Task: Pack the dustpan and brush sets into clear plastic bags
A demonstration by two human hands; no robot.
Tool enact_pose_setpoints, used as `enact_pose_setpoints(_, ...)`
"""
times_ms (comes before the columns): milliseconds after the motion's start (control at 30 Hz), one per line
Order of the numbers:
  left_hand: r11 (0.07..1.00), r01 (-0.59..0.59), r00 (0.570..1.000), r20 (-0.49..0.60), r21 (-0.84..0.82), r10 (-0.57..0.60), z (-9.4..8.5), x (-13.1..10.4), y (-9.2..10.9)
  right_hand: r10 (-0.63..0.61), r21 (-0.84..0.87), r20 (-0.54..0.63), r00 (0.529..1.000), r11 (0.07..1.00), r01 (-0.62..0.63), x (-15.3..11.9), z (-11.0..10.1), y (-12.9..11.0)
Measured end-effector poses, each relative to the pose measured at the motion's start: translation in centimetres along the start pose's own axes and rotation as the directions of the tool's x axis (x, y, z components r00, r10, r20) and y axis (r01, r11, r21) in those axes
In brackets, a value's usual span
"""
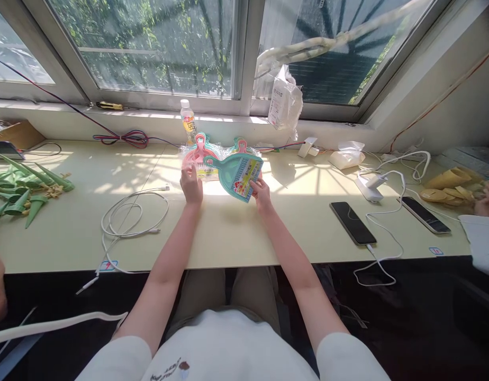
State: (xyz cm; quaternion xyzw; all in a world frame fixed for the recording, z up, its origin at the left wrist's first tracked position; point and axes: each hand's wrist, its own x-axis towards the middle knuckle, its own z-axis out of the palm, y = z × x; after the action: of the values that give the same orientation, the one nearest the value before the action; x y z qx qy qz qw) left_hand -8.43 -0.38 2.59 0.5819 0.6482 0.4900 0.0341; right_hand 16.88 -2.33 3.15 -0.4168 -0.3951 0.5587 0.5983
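Observation:
A small teal dustpan [228,173] with a short looped handle and a printed yellow label is tilted in front of me, handle to the left. My right hand [261,193] pinches its lower right edge beside the label. My left hand [191,185] is closed at the lower left edge of a pink dustpan [197,154] in clear wrapping, which the teal one partly overlaps. Behind them another wrapped piece with a pink handle [240,145] shows only at its top; the rest is hidden.
A drink bottle [188,121] stands behind the dustpans. A coiled white cable [133,214] and green cone-shaped pieces [24,190] lie to the left. Rightward are a phone [352,223], a power strip [367,188] and another person's hand [488,198] by brown pieces.

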Motion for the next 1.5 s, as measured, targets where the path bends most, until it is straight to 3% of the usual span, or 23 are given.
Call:
enact_pose_setpoints(200,0.979,-0.044,0.996,0.073,-0.2,0.06,0.8,-0.6,0.3,-0.028,-0.019,0.068,0.997,0.999,0.029,-0.5,0.7,-0.1)
enact_pose_setpoints(467,0.987,-0.086,0.995,-0.066,-0.139,0.077,0.7,0.1,-0.9,-0.068,-0.043,-0.182,0.981,0.997,0.061,0.2,0.1,0.9)
enact_pose_setpoints(767,0.94,-0.268,0.962,-0.01,-0.211,0.272,1.5,-0.6,0.8,-0.055,-0.108,0.043,0.998,0.992,0.059,-0.3,1.1,1.2)
enact_pose_setpoints(933,0.908,-0.357,0.918,0.095,-0.22,0.384,1.9,-2.3,3.0,-0.009,-0.021,-0.015,1.0,1.0,0.008,-0.8,1.6,1.7)
enact_pose_setpoints(1000,0.923,-0.315,0.948,-0.02,-0.219,0.319,1.8,-2.8,3.8,0.004,0.053,-0.058,0.998,0.999,-0.001,-0.8,1.5,1.6)
enact_pose_setpoints(1067,0.947,-0.189,0.972,-0.188,-0.26,0.142,1.8,-3.0,4.4,0.015,0.121,-0.092,0.996,0.993,-0.004,-0.7,1.4,1.5)
enact_pose_setpoints(1133,0.927,-0.037,0.966,-0.249,-0.374,-0.062,1.7,-2.8,4.8,0.026,0.162,-0.115,0.993,0.987,-0.007,-0.5,1.2,1.4)
enact_pose_setpoints(1200,0.842,0.103,0.962,-0.162,-0.53,-0.219,1.7,-2.4,5.0,0.029,0.18,-0.123,0.992,0.984,-0.007,-0.5,1.1,1.3)
enact_pose_setpoints(1267,0.687,0.244,0.955,0.045,-0.685,-0.294,1.9,-1.9,4.9,0.022,0.187,-0.107,0.994,0.982,-0.002,-0.5,1.2,1.3)
enact_pose_setpoints(1367,0.455,0.433,0.901,0.372,-0.778,-0.221,2.4,-1.6,4.9,0.005,0.173,-0.078,0.997,0.985,0.009,-0.7,1.6,1.4)
enact_pose_setpoints(1500,0.372,0.548,0.82,0.569,-0.749,-0.062,2.8,-2.6,5.9,-0.007,0.138,-0.106,0.994,0.99,0.022,-0.9,2.1,1.7)
